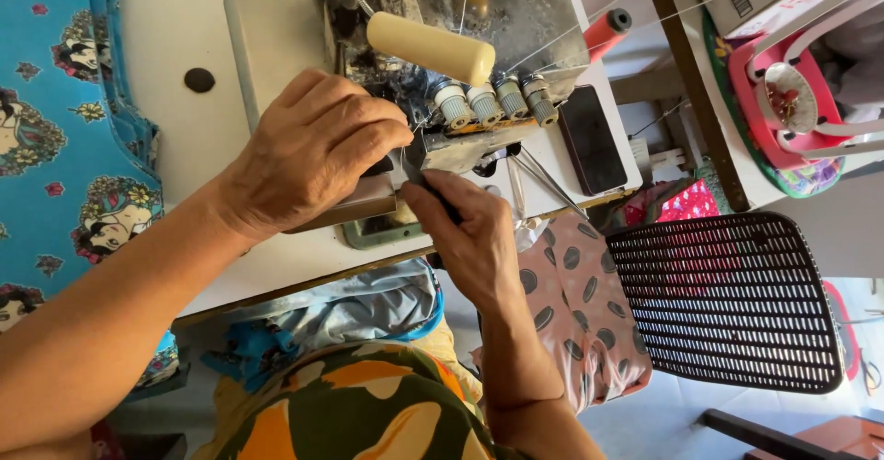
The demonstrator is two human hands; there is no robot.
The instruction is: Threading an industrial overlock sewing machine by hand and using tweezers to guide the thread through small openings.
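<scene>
— What do we have under our hands here?

— An old overlock sewing machine, grey metal, worn and grimy, sitting on a white surface. Across its top lies a cream-coloured cylindrical handle, and along its front we see a row of ribbed, pale tension knobs. Thin threads run up and away from it toward the upper right.

— And our left hand?

— Our left hand rests on the machine's front left, fingers curled down over the dark part by the needle area. Its grip is bent around something there, but we cannot tell whether it actually clasps anything.

— The right?

— Our right hand sits just below the machine's front edge, its grip pinched on a slim dark tool whose tip points up toward the spot where the left fingers are. A fine thread seems to pass between the two hands, though it is too thin to be sure.

— What lies around?

— A black phone lies flat on the surface right of the machine, with metal tweezers near the edge beside it. A red thread cone pokes out behind the machine. Blue printed fabric hangs at the far left, pink fabric with dark ovals drapes below the surface, and a black mesh chair back stands to the right.
</scene>
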